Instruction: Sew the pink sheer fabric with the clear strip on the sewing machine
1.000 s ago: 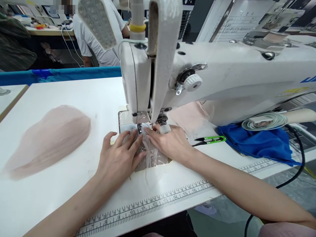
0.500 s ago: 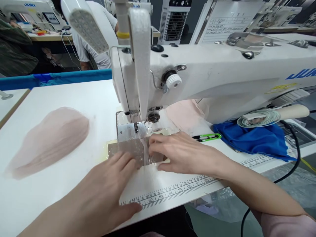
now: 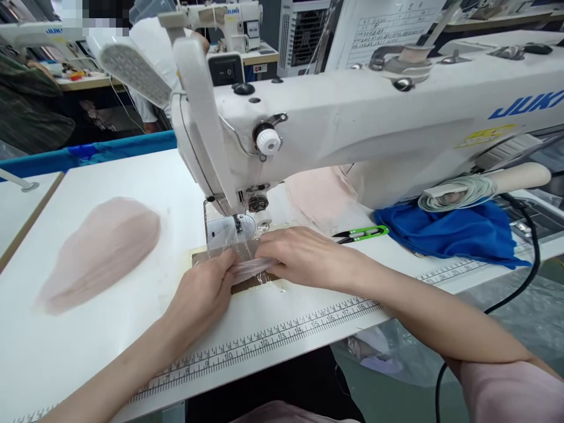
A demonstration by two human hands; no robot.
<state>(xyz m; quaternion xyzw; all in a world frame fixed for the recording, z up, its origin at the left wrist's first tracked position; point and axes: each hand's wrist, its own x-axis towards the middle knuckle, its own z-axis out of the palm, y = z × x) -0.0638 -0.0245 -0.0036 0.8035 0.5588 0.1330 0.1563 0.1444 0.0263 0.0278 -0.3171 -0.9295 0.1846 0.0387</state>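
Note:
A narrow strip of sheer pale fabric (image 3: 252,268) is stretched between my two hands, just in front of the needle of the white sewing machine (image 3: 352,117). My left hand (image 3: 207,291) pinches the strip's left end, fingers closed. At the other end my right hand (image 3: 293,258) has its fingers curled round the fabric. Beneath the strip lies a brownish plate with tape edges (image 3: 247,286), partly covered by my hands. The presser foot (image 3: 238,223) stands above the metal needle plate (image 3: 218,234), behind the fabric.
Sheer pink fabric pieces (image 3: 106,249) lie on the left of the table, and more pink fabric (image 3: 321,194) lies under the machine arm. Green thread snips (image 3: 363,233) and a blue cloth (image 3: 449,232) are on the right. A ruler tape (image 3: 264,342) runs along the front edge. Another person (image 3: 150,53) is behind.
The strip has turned from lengthwise to crosswise and is now held at both ends. My left hand has moved up from the table edge and closed on it. The camera view has shifted.

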